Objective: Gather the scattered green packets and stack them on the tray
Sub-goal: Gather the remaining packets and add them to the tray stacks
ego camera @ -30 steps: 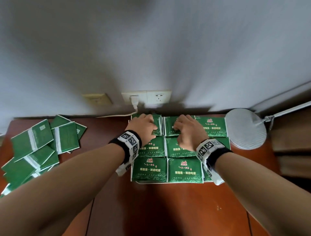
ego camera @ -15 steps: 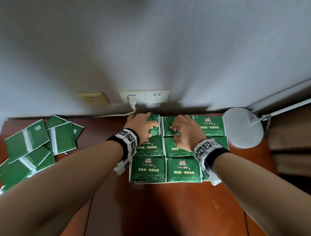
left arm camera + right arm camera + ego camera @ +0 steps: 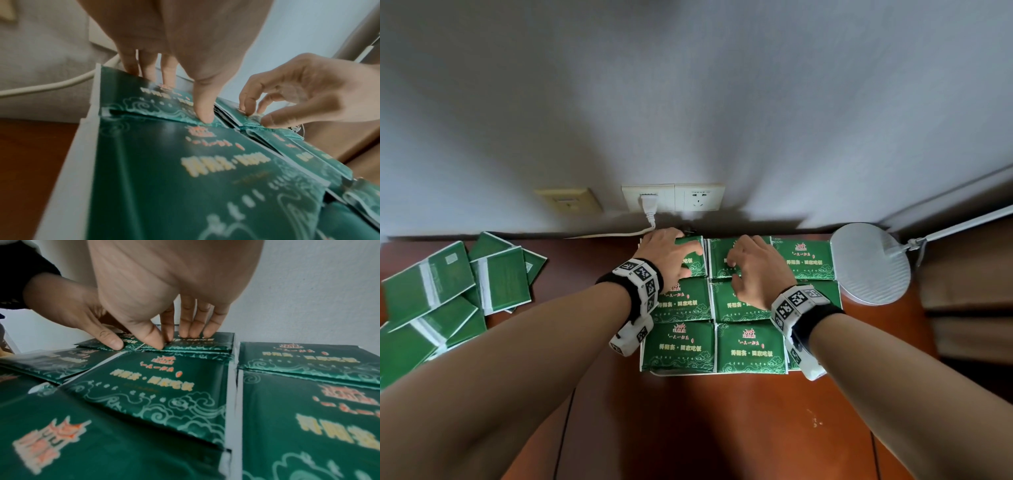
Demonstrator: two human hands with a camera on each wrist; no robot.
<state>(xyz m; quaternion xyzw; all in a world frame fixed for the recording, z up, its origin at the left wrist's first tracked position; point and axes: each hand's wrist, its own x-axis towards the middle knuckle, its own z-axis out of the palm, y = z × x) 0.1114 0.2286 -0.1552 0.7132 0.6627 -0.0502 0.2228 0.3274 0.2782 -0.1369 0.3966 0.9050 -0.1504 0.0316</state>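
Hands [image 3: 671, 255] unmoved atop far packets [image 3: 722, 257]

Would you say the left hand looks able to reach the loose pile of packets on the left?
Probably yes: the left hand only rests on a tray packet, and bare table lies between it and the loose pile.

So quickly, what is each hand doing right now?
Left hand: open, fingers pressing the far-left green foil packet.
Right hand: open, fingertips on the far-middle green foil packet.
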